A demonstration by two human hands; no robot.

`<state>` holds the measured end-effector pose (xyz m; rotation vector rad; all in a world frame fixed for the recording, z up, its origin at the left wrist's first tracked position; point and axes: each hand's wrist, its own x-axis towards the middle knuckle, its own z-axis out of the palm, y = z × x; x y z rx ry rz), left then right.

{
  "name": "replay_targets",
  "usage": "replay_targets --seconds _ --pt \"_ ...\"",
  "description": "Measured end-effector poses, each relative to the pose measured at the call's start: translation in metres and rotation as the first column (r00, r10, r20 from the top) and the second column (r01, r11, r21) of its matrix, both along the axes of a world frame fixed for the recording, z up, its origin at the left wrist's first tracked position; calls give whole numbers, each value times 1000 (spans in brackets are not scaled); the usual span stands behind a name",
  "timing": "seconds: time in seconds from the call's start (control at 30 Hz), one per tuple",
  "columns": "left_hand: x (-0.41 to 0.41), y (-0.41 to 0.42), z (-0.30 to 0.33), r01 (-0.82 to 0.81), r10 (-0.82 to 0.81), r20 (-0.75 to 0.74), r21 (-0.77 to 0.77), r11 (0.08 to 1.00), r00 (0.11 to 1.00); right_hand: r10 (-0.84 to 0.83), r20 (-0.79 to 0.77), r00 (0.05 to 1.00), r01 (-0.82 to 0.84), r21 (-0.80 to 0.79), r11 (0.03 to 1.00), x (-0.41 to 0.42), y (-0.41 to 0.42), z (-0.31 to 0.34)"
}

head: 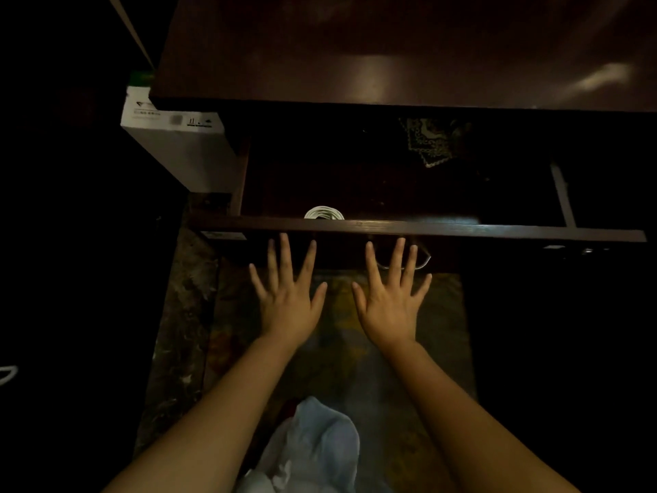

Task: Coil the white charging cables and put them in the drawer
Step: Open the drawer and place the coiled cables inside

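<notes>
The dark wooden drawer (419, 227) stands pulled out under the tabletop. A coiled white cable (324, 212) lies inside it, close behind the front panel, partly hidden by the panel's top edge. My left hand (287, 297) and my right hand (389, 300) are both spread flat, palms down, fingers apart, just in front of the drawer front. Neither hand holds anything. The fingertips of my right hand overlap a metal drawer handle (423, 261).
A dark glossy tabletop (391, 48) overhangs the drawer. A white box (177, 144) stands to the left of the drawer. A patterned cloth (432, 142) lies at the drawer's back. Patterned floor and pale fabric (313, 446) are below my arms.
</notes>
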<state>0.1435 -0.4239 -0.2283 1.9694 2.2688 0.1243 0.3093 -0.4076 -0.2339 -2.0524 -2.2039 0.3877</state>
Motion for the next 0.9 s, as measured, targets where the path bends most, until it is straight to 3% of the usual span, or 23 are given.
replay_targets --seconds 0.23,0.6,0.9 --pt "-5 17 5 14 -14 -8 17 1000 1000 -20 -17 1000 20 -7 1000 -5 22 1" --pt "-18 89 4 56 -55 79 -6 998 995 -64 94 994 61 28 998 -12 90 3" --pt "-37 154 3 110 -112 64 43 993 992 -75 141 987 62 97 993 -20 158 2"
